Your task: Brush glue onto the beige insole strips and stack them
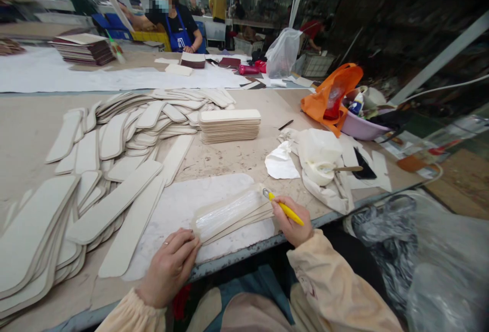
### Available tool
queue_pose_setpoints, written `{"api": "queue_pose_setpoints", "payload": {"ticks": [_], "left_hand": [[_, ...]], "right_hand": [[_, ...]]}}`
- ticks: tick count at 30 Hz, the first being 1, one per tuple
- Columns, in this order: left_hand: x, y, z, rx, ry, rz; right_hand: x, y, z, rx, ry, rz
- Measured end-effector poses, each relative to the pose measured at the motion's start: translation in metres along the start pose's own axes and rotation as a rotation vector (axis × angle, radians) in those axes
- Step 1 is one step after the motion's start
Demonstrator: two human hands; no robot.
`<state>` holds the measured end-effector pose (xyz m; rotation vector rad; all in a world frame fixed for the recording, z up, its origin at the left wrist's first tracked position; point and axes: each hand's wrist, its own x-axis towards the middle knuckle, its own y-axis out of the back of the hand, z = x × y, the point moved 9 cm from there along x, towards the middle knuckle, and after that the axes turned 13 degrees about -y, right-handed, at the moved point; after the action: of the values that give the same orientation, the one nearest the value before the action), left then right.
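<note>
My right hand (292, 220) is closed around a yellow-handled brush (288, 211), its tip at the far right end of a pale, round-cornered panel (229, 215). A wet, shiny white coating covers much of that panel's top. Under it, a few similar panels (244, 224) fan out on a white sheet (160, 230). With fingers curled together, my left hand (173, 263) holds the panel's near left end; the fingertips are partly hidden. To the right stands a whitish, crusted plastic container (321, 151) with a flat stick (348, 168) across its opening.
Loose pale panels (110, 138) spread over the table's left side. A neat stack of panels (229, 131) stands behind the sheet. Crumpled paper (281, 161), a phone (363, 164), an orange bag (330, 92) and a purple basin (362, 127) lie right. A co-worker (178, 21) works opposite.
</note>
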<state>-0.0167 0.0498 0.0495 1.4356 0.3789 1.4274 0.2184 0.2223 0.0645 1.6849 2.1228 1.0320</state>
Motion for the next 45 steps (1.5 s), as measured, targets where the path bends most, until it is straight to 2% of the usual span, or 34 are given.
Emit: {"api": "queue_pose_setpoints", "payload": {"ticks": [2, 4, 7, 10, 12, 15, 18, 20, 22, 29, 32, 35, 39, 45], "left_hand": [[0.0, 0.0, 0.0, 0.004, 0.0, 0.0], [-0.001, 0.0, 0.0, 0.006, -0.001, 0.001], [-0.001, 0.0, 0.001, 0.0, -0.011, 0.001], [-0.002, 0.001, 0.001, -0.003, -0.013, 0.01], [-0.001, 0.002, 0.001, -0.006, -0.003, 0.022], [-0.001, 0.003, 0.001, -0.036, 0.034, 0.032], [-0.003, 0.001, 0.0, -0.068, 0.084, 0.031], [-0.006, 0.0, -0.002, -0.07, 0.105, 0.025], [-0.008, -0.002, -0.003, -0.069, 0.118, 0.017], [-0.007, -0.003, -0.004, -0.087, 0.126, 0.014], [-0.005, -0.002, -0.002, -0.084, 0.117, 0.01], [-0.005, -0.002, -0.001, -0.08, 0.112, 0.01], [-0.005, -0.001, -0.002, -0.083, 0.121, 0.013], [-0.006, -0.002, -0.002, -0.099, 0.151, -0.004]], "right_hand": [[0.003, -0.004, 0.002, -0.01, 0.019, 0.026], [0.002, -0.013, -0.001, -0.042, 0.06, -0.004], [-0.008, -0.028, -0.018, -0.033, 0.16, -0.088], [-0.02, -0.032, -0.036, 0.054, 0.224, -0.141], [-0.02, -0.026, -0.035, 0.088, 0.189, -0.1], [-0.014, -0.009, -0.019, 0.046, 0.108, 0.051], [-0.011, -0.007, -0.008, -0.034, 0.087, 0.112], [-0.014, -0.015, -0.01, -0.022, 0.076, 0.064], [-0.021, -0.027, -0.02, 0.053, 0.046, -0.037], [-0.052, -0.078, -0.072, 0.387, -0.062, -0.379], [-0.058, -0.098, -0.082, 0.446, -0.081, -0.463], [-0.059, -0.107, -0.085, 0.44, -0.069, -0.487], [-0.047, -0.09, -0.068, 0.342, -0.103, -0.352], [-0.027, -0.03, -0.025, 0.256, -0.239, -0.028]]}}
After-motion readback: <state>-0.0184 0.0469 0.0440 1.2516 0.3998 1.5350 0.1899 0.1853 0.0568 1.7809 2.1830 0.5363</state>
